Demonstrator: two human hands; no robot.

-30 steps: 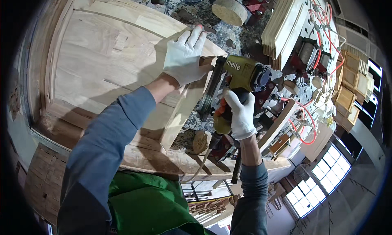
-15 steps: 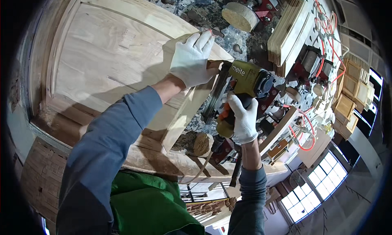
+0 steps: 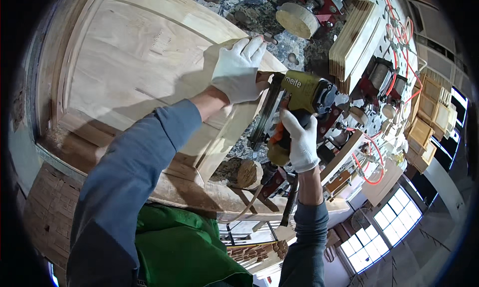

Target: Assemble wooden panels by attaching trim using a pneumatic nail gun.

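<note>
A pale wooden framed panel (image 3: 134, 57) lies flat on the speckled metal worktable. My left hand (image 3: 238, 71), in a white glove with bare fingertips showing, rests on its right end, fingers stretched toward the far edge. Beside that hand's thumb side, the nose of an olive-green and black nail gun (image 3: 305, 95) meets the panel's right edge; the exact contact is hidden. My right hand (image 3: 302, 146), also in a white glove, is wrapped round the gun's handle. The black magazine (image 3: 266, 115) slants down toward me, alongside the frame's end piece.
Round wooden pads (image 3: 298, 20) on red clamp fittings stand beyond the panel, with another pad (image 3: 248, 174) near the front edge. A stack of thin wooden strips (image 3: 354, 40) lies farther right. A beige hose (image 3: 248, 207) hangs near the gun; orange-red hoses (image 3: 371, 179) loop at right.
The whole view has shifted slightly. Both hands and the nail gun keep about the same place against the panel.
</note>
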